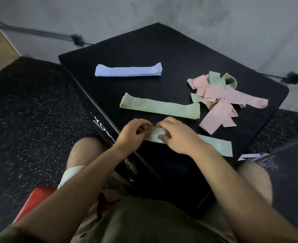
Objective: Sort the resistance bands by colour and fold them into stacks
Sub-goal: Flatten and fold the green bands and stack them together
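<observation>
You're working one green band (215,145) at the near edge of the black surface (162,50), close to your body so both hands reach it. Your left grip (134,134) is curling its fingers round the band's left end and pinching it. Your right grip (178,135) is lying over the band just beside it, fingers curled over the far edge and thumb pressing on top. Both are closed on the same band, likely pinning it flat while you're lining up a fold. The rest of the band is trailing right along the surface, flat and unfolded.

The green stack (160,107) is sitting just beyond your hands, so the finished band is only needing a short move. The blue stack (128,71) is lying further back to the left, well apart, so the colours are staying separate. The mixed pile (220,99) on the right is holding pink bands (215,92) tangled with a few loose green bands (214,78), so sorting is looking roughly midway, with no pink stack showing yet. Some green is lying under pink there, so pulling it free is risking a drag on the pile.
</observation>
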